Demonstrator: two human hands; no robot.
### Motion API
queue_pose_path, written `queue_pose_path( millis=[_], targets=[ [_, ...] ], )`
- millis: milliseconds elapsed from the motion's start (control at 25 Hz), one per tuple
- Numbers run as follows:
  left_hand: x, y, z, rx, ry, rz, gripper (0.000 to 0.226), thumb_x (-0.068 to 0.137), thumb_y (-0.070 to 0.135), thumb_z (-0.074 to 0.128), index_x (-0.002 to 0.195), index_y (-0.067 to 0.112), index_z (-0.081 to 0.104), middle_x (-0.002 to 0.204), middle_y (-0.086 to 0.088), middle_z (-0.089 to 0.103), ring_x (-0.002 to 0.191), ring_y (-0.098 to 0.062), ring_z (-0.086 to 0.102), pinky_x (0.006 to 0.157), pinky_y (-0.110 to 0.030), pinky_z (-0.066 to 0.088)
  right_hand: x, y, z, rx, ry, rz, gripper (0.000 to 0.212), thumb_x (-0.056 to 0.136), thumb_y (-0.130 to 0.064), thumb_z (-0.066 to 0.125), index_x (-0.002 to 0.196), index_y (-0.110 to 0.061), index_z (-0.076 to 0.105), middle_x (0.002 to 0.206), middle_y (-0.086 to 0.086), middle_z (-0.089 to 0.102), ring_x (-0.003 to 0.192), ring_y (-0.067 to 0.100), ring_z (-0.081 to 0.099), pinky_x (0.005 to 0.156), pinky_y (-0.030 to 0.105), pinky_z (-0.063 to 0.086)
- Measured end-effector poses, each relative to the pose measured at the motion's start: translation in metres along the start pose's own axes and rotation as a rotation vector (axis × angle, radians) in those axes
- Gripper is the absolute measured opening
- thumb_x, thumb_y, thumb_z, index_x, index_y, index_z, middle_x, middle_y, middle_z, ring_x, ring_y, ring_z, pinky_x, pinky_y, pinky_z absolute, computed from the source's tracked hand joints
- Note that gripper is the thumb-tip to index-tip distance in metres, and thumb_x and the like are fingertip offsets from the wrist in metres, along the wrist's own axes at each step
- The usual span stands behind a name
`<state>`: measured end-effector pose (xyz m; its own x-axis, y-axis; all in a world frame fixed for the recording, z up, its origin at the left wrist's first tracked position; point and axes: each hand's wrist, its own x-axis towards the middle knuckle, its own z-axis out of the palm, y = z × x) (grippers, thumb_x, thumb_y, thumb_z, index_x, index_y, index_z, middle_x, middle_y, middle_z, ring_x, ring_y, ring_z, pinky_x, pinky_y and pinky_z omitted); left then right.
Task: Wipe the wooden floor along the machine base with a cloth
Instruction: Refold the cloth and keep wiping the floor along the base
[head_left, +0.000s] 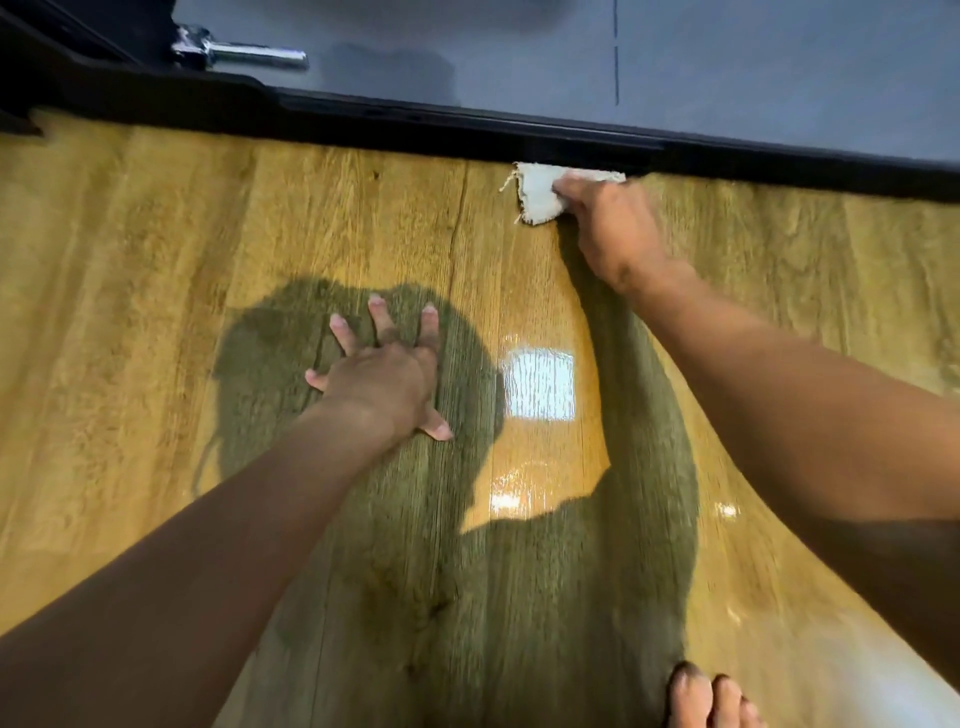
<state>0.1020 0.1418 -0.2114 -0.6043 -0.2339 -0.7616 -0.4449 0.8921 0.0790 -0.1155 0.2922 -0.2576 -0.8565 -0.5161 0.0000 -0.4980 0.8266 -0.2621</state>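
Abutting the cloth (540, 195), black machine base (415, 127); perhaps a chrome bolt (249, 53) beyond.

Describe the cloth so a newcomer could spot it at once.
Follow the black machine base running across the top of the wooden floor. Right of centre, against that edge, the right hand holds the cloth: the only pale, frayed thing on the floor.
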Motion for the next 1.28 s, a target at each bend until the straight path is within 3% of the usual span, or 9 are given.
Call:
queue_pose_path(
  millis=[160,280,360,520,680,800,1000,1160,1280],
  targets=[
    [0.005,-0.003,0.004,-0.013,0.011,0.011,0.127,0.071,0.044,0.077,0.145,0.032,-0.025,0.147,-0.019,-0.038,0.133,-0.053,-0.024,0.098,-0.076,0.02,-0.106,-0.036,0.004,0.048,-0.015,-0.185,0.035,0.097,-0.004,0.043,0.128,-0.017,0.051,0.122,0.008,0.061,0.092,0.026,0.067,0.073,0.041,0.059],
    [0.008,-0.004,0.007,-0.021,0.026,0.011,0.128,0.069,0.044,0.079,0.145,0.034,-0.024,0.148,-0.018,-0.037,0.133,-0.053,-0.023,0.097,-0.077,0.019,-0.161,-0.033,-0.004,0.037,-0.084,-0.339,0.052,0.084,0.012,0.054,0.13,-0.012,0.053,0.129,0.011,0.059,0.105,0.026,0.065,0.082,0.037,0.055],
    [0.008,-0.006,0.008,-0.014,0.043,0.013,0.129,0.067,0.045,0.079,0.145,0.035,-0.023,0.149,-0.017,-0.035,0.134,-0.053,-0.022,0.096,-0.078,0.019,-0.131,-0.027,-0.013,0.003,-0.105,-0.276,0.045,0.093,0.004,0.049,0.133,-0.016,0.051,0.13,0.01,0.058,0.095,0.025,0.069,0.071,0.031,0.058],
    [0.004,-0.006,0.008,-0.009,0.058,0.022,0.128,0.068,0.047,0.079,0.144,0.035,-0.024,0.148,-0.016,-0.036,0.134,-0.052,-0.023,0.097,-0.077,0.019,-0.103,-0.03,-0.01,-0.024,-0.114,-0.076,0.04,0.102,-0.009,0.031,0.137,-0.023,0.042,0.144,0.002,0.046,0.119,0.022,0.056,0.093,0.042,0.051],
    [0.0,-0.007,0.009,-0.014,0.066,0.03,0.127,0.069,0.046,0.077,0.144,0.035,-0.024,0.149,-0.016,-0.034,0.133,-0.052,-0.023,0.097,-0.077,0.017,-0.245,-0.039,-0.005,-0.009,-0.146,-0.361,0.06,0.08,0.015,0.05,0.134,-0.012,0.051,0.136,0.008,0.054,0.123,0.027,0.053,0.097,0.043,0.048],
    [0.0,-0.004,0.008,-0.015,0.077,0.032,0.126,0.068,0.044,0.078,0.146,0.035,-0.021,0.15,-0.017,-0.031,0.133,-0.053,-0.022,0.096,-0.077,0.017,-0.265,-0.026,-0.01,-0.019,-0.172,-0.58,0.053,0.082,0.003,0.042,0.132,-0.009,0.054,0.134,0.008,0.055,0.122,0.025,0.053,0.096,0.045,0.049],
    [-0.001,-0.009,0.008,-0.011,0.091,0.042,0.124,0.069,0.048,0.077,0.146,0.035,-0.02,0.151,-0.015,-0.03,0.134,-0.052,-0.021,0.104,-0.072,0.017,-0.22,-0.041,-0.018,-0.016,-0.135,-0.224,0.063,0.079,0.017,0.051,0.137,-0.007,0.047,0.139,0.017,0.048,0.124,0.035,0.05,0.091,0.047,0.049],
    [-0.001,-0.011,0.008,0.011,0.093,0.022,0.124,0.07,0.049,0.076,0.145,0.035,-0.022,0.151,-0.014,-0.031,0.135,-0.051,-0.02,0.104,-0.071,0.019,-0.318,-0.033,-0.013,-0.088,-0.133,-0.578,0.063,0.072,0.013,0.042,0.13,-0.009,0.053,0.132,0.008,0.056,0.121,0.025,0.052,0.098,0.038,0.044],
    [-0.001,-0.004,0.007,0.019,0.084,0.022,0.125,0.07,0.048,0.076,0.146,0.034,-0.022,0.151,-0.015,-0.03,0.135,-0.052,-0.019,0.105,-0.07,0.02,-0.309,-0.016,-0.023,-0.087,-0.185,-0.595,0.062,0.07,0.007,0.05,0.129,-0.01,0.057,0.131,0.008,0.057,0.12,0.022,0.053,0.098,0.041,0.037]
  ],
)
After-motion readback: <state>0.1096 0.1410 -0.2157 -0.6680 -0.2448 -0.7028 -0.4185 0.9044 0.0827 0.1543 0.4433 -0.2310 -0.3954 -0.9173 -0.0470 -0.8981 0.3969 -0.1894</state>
